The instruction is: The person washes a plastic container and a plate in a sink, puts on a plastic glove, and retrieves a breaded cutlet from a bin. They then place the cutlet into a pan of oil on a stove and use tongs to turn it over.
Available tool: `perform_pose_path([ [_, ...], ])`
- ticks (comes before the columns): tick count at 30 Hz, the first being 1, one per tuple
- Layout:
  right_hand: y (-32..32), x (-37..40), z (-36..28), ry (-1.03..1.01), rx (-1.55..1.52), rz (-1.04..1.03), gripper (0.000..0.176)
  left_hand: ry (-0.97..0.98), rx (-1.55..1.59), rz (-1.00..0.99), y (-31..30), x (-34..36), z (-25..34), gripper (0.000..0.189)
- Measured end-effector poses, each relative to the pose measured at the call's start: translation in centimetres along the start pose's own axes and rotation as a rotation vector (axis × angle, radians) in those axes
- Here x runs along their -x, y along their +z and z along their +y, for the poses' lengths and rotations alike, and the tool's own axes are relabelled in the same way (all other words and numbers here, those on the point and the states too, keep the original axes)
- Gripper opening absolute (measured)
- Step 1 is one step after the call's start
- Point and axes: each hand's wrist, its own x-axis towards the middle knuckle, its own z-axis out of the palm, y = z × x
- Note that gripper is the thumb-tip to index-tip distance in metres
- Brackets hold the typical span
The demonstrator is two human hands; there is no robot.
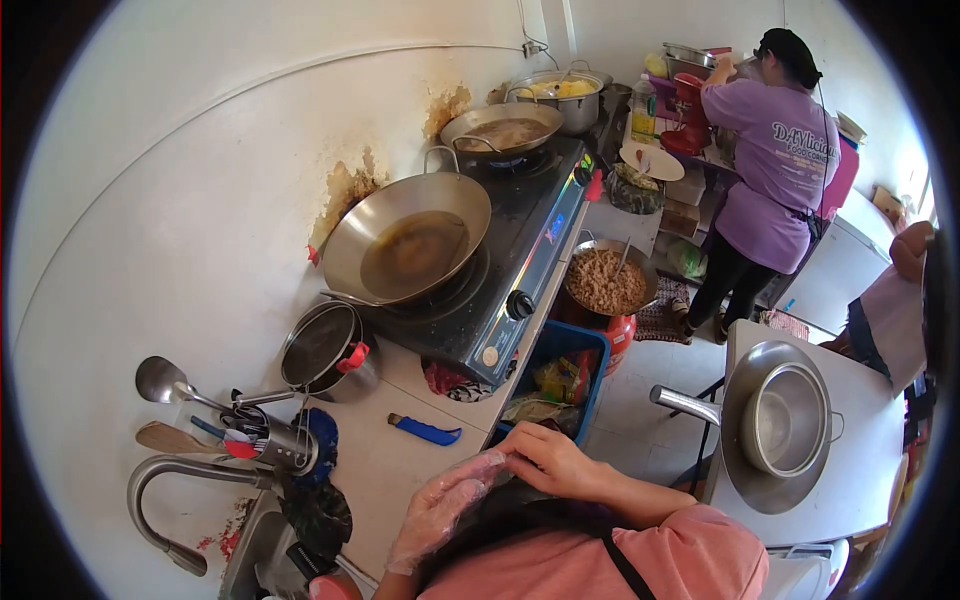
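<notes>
My left hand (450, 505) wears a clear plastic glove, its fingers stretched out toward the right. My right hand (545, 458) is bare, with its fingers curled over the fingertips of the plastic glove (485, 465). Both hands meet in front of my chest, above the counter's edge. Just beyond them on the counter lies a blue-handled utility knife (425, 430). A blue crate (570, 385) holding packets stands on the far side of my hands.
A gas stove (480, 300) carries two woks of oil, the nearer wok (405, 240) and the farther wok (500, 130). A pan of cooked mince (607, 280) sits beyond the crate. At right, a table (870, 430) holds a strainer. A co-worker (770, 160) stands at the back.
</notes>
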Motion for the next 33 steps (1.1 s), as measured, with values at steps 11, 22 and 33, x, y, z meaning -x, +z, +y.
perform_pose_path([
  [11, -2.1, -1.0, -0.3, -0.032, 0.031, 0.171, 0.044, -0.129, -0.016, 0.064, -0.4, -0.9, -0.2, 0.037],
  [22, 0.4, -1.2, -0.7, -0.188, 0.367, 0.045, 0.033, -0.110, -0.001, 0.091, -0.8, -1.3, -1.5, 0.038],
  [33, -1.3, -2.1, -0.1, -0.176, 0.553, 0.206, 0.033, -0.144, 0.050, -0.007, 0.0, -2.1, -1.2, 0.042],
])
